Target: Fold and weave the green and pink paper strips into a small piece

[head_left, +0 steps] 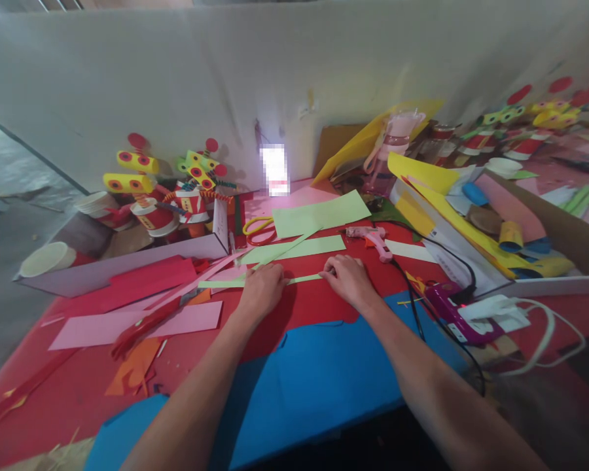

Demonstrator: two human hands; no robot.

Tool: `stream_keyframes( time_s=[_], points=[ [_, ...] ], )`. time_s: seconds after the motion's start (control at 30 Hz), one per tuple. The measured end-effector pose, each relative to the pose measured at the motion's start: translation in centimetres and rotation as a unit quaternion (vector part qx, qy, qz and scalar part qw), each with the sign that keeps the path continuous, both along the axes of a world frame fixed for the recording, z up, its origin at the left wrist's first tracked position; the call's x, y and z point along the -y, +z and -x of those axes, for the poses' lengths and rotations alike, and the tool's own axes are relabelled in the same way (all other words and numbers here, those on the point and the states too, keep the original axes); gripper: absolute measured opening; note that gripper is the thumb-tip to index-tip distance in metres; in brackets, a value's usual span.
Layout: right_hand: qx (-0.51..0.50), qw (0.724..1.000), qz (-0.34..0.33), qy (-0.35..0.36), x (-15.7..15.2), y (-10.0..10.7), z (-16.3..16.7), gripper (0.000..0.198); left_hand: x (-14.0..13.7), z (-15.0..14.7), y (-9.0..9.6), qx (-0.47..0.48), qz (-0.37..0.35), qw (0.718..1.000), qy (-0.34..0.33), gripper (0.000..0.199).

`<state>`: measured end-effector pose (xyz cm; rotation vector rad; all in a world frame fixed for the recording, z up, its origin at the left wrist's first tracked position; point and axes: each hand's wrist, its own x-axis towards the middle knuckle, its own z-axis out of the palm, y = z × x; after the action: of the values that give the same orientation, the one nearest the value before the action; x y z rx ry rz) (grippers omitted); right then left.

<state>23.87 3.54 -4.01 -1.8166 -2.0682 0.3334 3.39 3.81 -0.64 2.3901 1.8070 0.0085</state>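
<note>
Pinching a green strip [304, 279] — right hand [346, 278] clearly, left hand [266, 288], fingers curled, probably too.

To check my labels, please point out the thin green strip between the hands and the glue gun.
Thin green strip [304, 279], head view: part toward right end.
Pink glue gun [373, 235], head view: its body.

I take the glue gun [383, 248] on the table [86, 389] as my landmark. Left of it I have a broad paper sheet [319, 214], and farther left a shallow box [142, 267] with cup figures [154, 217] standing in it. Behind the gun is a bottle [398, 140]; to its right, an open carton [559, 286]. I see a power strip [439, 302] in front and rightward, and a narrow paper strip [304, 279] in front and leftward.
</note>
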Motion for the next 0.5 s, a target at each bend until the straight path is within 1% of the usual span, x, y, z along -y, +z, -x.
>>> stream_keyframes(
  time_s=[0.17,0.3,0.37,0.43,0.5],
  points=[
    [0.003,1.0,0.009,-0.009,0.1,0.3,-0.3,0.016,0.0,0.0,0.0,-0.001,-0.005,1.0,-0.001,0.015],
    [0.02,0.999,-0.015,-0.026,0.0,0.1,-0.7,0.014,0.1,0.0,0.1,0.0,0.0,1.0,-0.002,0.014],
    [0.035,0.997,-0.058,-0.043,0.3,0.4,-0.8,0.01,0.2,0.0,0.2,0.0,0.003,1.0,0.0,0.014],
    [0.049,0.989,-0.127,-0.06,0.8,1.0,-0.5,0.008,0.2,0.1,0.2,-0.001,0.004,1.0,-0.001,0.015],
    [0.048,0.979,-0.192,-0.056,1.4,1.7,0.0,0.013,0.2,0.2,0.1,-0.001,0.0,1.0,-0.004,0.015]
  ],
)
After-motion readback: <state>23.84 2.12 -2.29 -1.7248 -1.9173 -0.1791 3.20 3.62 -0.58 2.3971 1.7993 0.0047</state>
